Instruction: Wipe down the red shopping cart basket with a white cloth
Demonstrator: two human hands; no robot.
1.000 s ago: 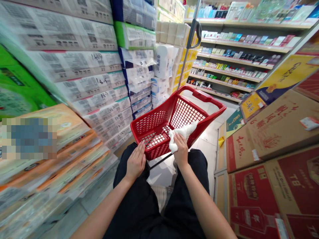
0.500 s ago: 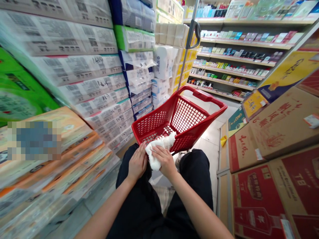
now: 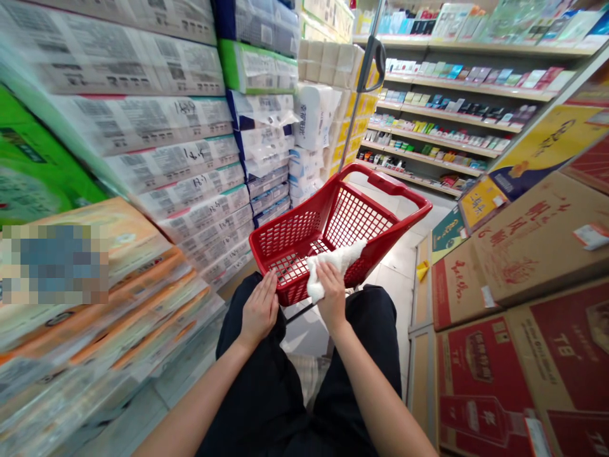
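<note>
A red plastic shopping basket point(image 3: 304, 230) with lattice walls stands tilted in front of my knees, its handle pointing away to the right. My right hand point(image 3: 332, 293) is closed on a white cloth point(image 3: 314, 282), pressing it on the near rim toward the right corner. Part of the cloth drapes along the rim. My left hand point(image 3: 259, 308) lies with straight fingers against the basket's near left corner, above my left knee. Its thumb side faces the basket, and its palm is hidden.
Stacked paper packs point(image 3: 157, 117) rise on the left, with orange packs point(image 3: 143, 285) low beside me. Printed cartons point(image 3: 504, 374) crowd the right side. Shelves of small boxes point(image 3: 457, 114) stand behind, and a metal pole point(image 3: 354, 124) rises beyond the basket.
My right hand has slid the white cloth rightward along the near rim, away from my left hand. My left hand stays at the left corner, with the near wall more exposed.
</note>
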